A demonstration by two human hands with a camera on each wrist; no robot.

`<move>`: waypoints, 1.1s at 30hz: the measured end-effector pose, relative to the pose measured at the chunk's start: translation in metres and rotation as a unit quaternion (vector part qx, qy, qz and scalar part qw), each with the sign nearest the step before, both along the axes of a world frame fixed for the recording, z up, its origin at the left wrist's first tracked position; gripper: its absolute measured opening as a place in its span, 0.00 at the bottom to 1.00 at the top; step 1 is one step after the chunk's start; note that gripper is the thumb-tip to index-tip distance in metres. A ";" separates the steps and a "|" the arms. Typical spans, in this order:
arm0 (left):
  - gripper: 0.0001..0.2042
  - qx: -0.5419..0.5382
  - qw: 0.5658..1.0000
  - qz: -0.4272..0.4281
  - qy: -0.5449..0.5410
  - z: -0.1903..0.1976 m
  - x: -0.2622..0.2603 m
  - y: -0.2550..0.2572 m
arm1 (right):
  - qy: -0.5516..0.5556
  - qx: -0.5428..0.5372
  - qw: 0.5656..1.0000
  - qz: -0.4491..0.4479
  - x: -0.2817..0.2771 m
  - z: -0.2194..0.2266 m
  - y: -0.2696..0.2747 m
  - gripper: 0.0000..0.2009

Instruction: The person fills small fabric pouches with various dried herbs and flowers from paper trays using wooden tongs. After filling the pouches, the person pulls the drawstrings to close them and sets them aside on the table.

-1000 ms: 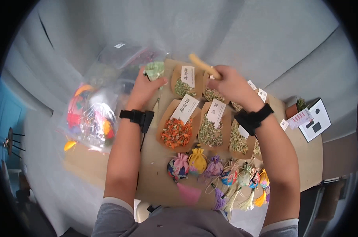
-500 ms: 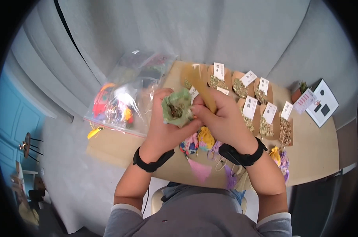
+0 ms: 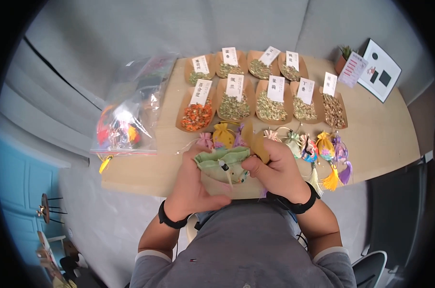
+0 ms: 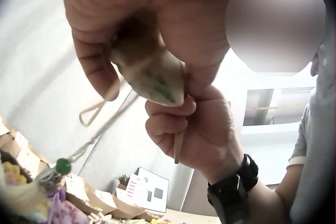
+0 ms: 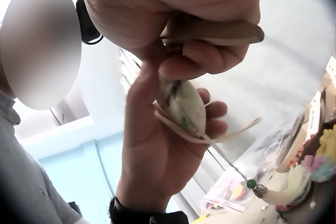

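Note:
A light green cloth pouch (image 3: pixel 222 165) with a wide top edge is held up over the near edge of the table. My left hand (image 3: pixel 194 185) grips its left side, fingers behind it and thumb below. At its right edge my right hand (image 3: pixel 277 170) pinches the cloth and also holds a wooden scoop (image 3: pixel 256 142) in its curled fingers. In the left wrist view the pouch (image 4: pixel 157 79) hangs between both hands; a cord with a green bead (image 4: pixel 63 166) dangles from it. The right wrist view shows the pouch (image 5: pixel 185 108) against my left palm. Its contents are hidden.
Paper trays of dried herbs with labels, one tray holding orange pieces (image 3: pixel 196 117), stand in two rows behind the hands. Several tasselled pouches (image 3: pixel 325 146) lie before them. A clear plastic bag (image 3: pixel 126 125) is at left; a plant (image 3: pixel 342 60) and framed board (image 3: pixel 379 69) stand back right.
The hands came together at the pouch, then moved lower with it in view. Its mouth, earlier showing dried bits inside, is now flattened and wider. The scoop remains in my right hand.

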State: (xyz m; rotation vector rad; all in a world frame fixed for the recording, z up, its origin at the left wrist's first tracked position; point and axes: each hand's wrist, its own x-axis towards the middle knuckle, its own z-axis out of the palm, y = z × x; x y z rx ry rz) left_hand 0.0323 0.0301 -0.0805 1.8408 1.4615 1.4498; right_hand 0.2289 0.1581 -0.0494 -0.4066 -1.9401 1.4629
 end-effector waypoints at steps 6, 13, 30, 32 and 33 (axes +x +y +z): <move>0.15 -0.013 0.988 0.110 -0.103 -0.021 0.012 -0.012 | 0.050 -0.010 0.998 -0.032 0.026 -0.027 0.010 0.07; 0.17 0.014 0.935 -0.011 -0.353 -0.012 0.006 -0.011 | 0.137 -0.301 0.943 0.023 0.053 -0.041 0.010 0.12; 0.20 -0.287 0.911 -0.188 -0.228 0.012 0.072 0.102 | 0.094 -0.259 0.948 -0.161 0.091 -0.049 0.020 0.21; 0.25 -0.215 0.885 -0.215 -0.351 -0.002 0.080 0.109 | 0.114 -0.223 0.940 -0.232 0.122 -0.050 0.030 0.17; 0.25 -0.214 0.883 -0.222 -0.353 0.001 0.081 0.110 | 0.103 -0.195 0.934 -0.280 0.138 -0.042 0.038 0.16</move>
